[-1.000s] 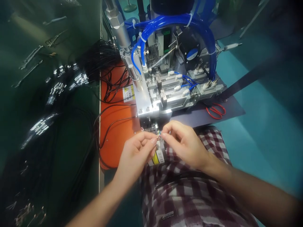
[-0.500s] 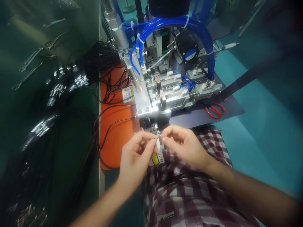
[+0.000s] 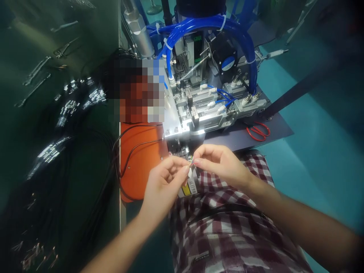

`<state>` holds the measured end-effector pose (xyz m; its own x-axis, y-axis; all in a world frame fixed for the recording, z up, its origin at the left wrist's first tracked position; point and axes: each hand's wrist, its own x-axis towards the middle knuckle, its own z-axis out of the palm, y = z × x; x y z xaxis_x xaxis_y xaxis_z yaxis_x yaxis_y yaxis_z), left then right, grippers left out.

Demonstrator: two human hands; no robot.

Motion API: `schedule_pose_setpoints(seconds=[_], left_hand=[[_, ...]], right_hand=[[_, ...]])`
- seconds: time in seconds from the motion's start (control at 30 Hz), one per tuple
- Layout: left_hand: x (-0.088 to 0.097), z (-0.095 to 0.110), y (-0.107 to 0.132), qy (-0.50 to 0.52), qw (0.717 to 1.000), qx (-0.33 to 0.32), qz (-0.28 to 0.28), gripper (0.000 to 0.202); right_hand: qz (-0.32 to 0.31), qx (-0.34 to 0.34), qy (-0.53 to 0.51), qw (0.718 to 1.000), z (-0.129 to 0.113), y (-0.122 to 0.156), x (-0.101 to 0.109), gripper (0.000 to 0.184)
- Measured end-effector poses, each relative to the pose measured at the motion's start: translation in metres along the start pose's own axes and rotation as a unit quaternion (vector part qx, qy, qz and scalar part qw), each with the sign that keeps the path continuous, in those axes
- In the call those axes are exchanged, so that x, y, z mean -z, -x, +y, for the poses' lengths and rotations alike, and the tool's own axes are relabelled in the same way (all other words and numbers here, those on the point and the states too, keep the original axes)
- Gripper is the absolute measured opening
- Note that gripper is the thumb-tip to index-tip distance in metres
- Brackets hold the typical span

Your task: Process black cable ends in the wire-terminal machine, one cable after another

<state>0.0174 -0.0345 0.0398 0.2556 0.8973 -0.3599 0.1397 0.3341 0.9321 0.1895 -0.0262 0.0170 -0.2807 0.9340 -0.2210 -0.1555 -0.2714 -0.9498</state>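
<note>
Thin coloured wires (image 3: 191,162) stick up between my two hands, just in front of the machine. My left hand (image 3: 167,178) pinches them between thumb and forefinger. From the right, my right hand (image 3: 220,161) also closes thumb and forefinger on the wires, its tips nearly touching those of the left. Some strands look red, yellow-green and blue, but their ends are partly hidden by the fingers. A black cable (image 3: 227,207) lies across the checked cloth over my lap.
The metal machine (image 3: 210,117) with blue air hoses (image 3: 199,26) stands ahead on an orange base (image 3: 142,159). Red-handled scissors (image 3: 258,131) lie on the dark plate at right. Bundles of black cables (image 3: 93,144) and several metal tools (image 3: 35,89) are on the left.
My right hand has shifted slightly up and left, its thumb now over the wires. The wires are bunched more upright. The left hand keeps its pinch nearly in place.
</note>
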Motion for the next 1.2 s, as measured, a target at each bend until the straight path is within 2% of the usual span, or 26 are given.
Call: schedule_pose_setpoints(seconds=[0.13, 0.23, 0.37, 0.47, 0.63, 0.7, 0.8, 0.9, 1.0, 1.1, 1.2], left_hand=[[0.007, 0.001, -0.002, -0.006, 0.998, 0.030, -0.057, 0.021], [0.012, 0.003, -0.003, -0.020, 0.995, 0.042, -0.088, 0.018], [0.011, 0.005, 0.000, -0.043, 0.995, 0.032, -0.082, 0.013], [0.007, 0.005, 0.002, -0.064, 0.995, 0.015, -0.070, 0.014], [0.001, 0.002, 0.004, -0.106, 0.993, -0.019, -0.042, 0.015], [-0.001, 0.000, 0.004, -0.130, 0.991, -0.028, -0.036, 0.015], [-0.003, -0.003, 0.003, -0.139, 0.989, -0.024, -0.040, 0.014], [-0.002, -0.003, 0.000, -0.112, 0.993, -0.006, -0.041, 0.014], [0.002, 0.000, -0.003, -0.064, 0.995, 0.037, -0.061, 0.013], [0.006, 0.002, -0.005, 0.000, 0.991, 0.080, -0.108, 0.015], [0.005, 0.001, -0.005, 0.047, 0.986, 0.110, -0.113, 0.016]], right_hand=[[-0.022, 0.013, 0.036, 0.999, -0.004, -0.001, 0.003, 0.009], [-0.069, -0.001, 0.054, 0.996, -0.009, -0.004, 0.010, 0.009], [-0.153, -0.021, 0.045, 0.987, -0.014, -0.010, 0.020, 0.006], [-0.188, 0.018, 0.095, 0.977, -0.019, -0.012, 0.025, 0.004], [-0.208, 0.136, 0.269, 0.931, -0.031, -0.013, 0.028, 0.011], [-0.234, 0.148, 0.317, 0.907, -0.037, -0.015, 0.028, 0.013], [-0.258, 0.124, 0.374, 0.882, -0.045, -0.018, 0.027, 0.012], [-0.255, 0.099, 0.406, 0.872, -0.049, -0.020, 0.025, 0.010], [-0.253, 0.134, 0.397, 0.872, -0.049, -0.020, 0.024, 0.009], [-0.262, 0.176, 0.369, 0.874, -0.048, -0.019, 0.025, 0.012], [-0.267, 0.186, 0.347, 0.879, -0.046, -0.018, 0.027, 0.011]])
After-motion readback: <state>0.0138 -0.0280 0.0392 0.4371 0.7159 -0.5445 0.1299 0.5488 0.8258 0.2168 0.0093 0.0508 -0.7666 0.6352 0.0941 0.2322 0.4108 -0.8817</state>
